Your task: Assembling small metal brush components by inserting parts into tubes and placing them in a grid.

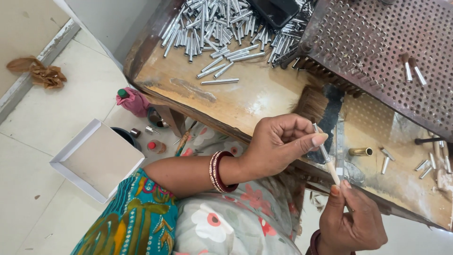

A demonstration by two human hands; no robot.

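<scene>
Wooden bench [245, 101] | tube heap [222, 23] behind | left hand [278, 141], right hand [351, 222] pinch one thin stick [326, 158]

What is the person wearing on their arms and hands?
The left hand is bare, with no glove or ring showing. Its wrist carries a stack of bangles, thin pale ones beside a thicker dark red one. Higher up, that arm has a teal sleeve patterned in yellow, green and red. The right hand is bare too, with a dark red bangle at the wrist.

Slim silver metal tube [322, 150], tilted, fitted on pale stick [333, 174], above wooden bench edge
</scene>
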